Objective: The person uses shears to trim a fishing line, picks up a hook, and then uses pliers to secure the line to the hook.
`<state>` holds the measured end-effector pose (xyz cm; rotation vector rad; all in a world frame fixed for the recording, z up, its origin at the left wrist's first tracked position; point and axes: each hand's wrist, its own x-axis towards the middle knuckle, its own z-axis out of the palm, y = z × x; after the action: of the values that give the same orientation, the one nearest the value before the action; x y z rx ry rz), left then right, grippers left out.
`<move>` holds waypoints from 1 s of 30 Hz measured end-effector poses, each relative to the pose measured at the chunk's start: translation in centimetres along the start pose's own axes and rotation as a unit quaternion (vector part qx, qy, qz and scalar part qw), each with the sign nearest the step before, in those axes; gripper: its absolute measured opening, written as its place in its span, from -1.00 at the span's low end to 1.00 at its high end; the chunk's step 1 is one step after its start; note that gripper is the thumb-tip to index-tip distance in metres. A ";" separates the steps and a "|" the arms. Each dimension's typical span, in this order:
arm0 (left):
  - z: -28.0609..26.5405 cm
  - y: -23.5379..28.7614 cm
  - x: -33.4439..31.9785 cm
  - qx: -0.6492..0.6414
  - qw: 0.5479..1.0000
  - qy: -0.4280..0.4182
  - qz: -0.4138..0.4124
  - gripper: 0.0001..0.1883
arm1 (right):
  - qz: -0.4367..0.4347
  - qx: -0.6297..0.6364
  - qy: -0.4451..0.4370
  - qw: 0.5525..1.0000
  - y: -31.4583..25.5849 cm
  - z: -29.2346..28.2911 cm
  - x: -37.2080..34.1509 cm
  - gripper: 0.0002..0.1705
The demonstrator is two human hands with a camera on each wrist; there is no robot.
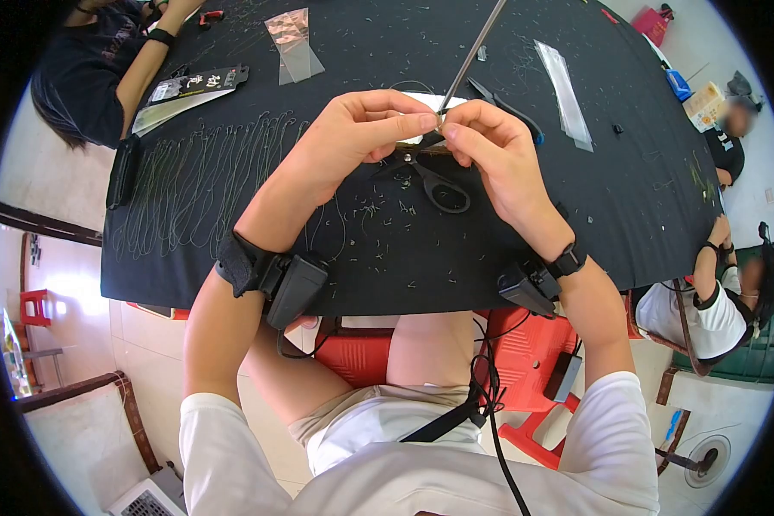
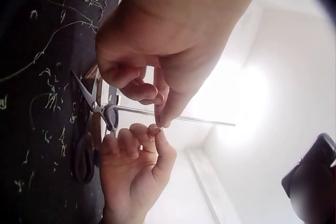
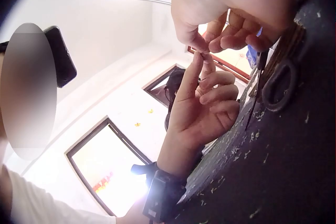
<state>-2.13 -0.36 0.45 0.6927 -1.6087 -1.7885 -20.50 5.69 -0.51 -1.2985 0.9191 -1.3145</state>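
Close together above the table, my left hand (image 1: 340, 138) and right hand (image 1: 506, 159) meet fingertip to fingertip. Thumb and forefinger of each pinch a tiny thin piece (image 2: 161, 128), mostly hidden by the fingertips; I cannot tell its kind. Just behind the fingers a slender metal rod (image 1: 475, 53) rises at a slant. Black-handled scissors (image 1: 445, 191) lie below the hands, blades parted in the left wrist view. A pair of pliers (image 1: 516, 118) rests beyond the right hand. A white object (image 1: 417, 129) is partly covered by the fingers.
Many looped thin lines (image 1: 206, 172) spread over the black tablecloth (image 1: 318, 279) at left, with pale clippings (image 1: 374, 209) near the scissors. Clear plastic sleeves (image 1: 563, 95) and a black-labelled packet (image 1: 189, 90) lie farther off. Other people sit around the table.
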 end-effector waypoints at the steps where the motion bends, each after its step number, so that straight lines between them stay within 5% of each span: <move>1: 0.0 0.0 0.0 -0.001 1.000 0.001 0.003 -0.80 | 0.002 0.000 -0.003 1.000 0.0 0.0 0.0 -0.85; 30: 0.3 0.5 -0.2 0.019 1.000 -0.006 -0.002 -0.78 | -0.017 -0.019 -0.011 1.000 -0.2 0.2 -0.1 -0.85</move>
<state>-2.16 -0.09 0.93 0.7049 -1.6539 -1.7730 -20.36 5.83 -0.31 -1.3612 0.9136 -1.3115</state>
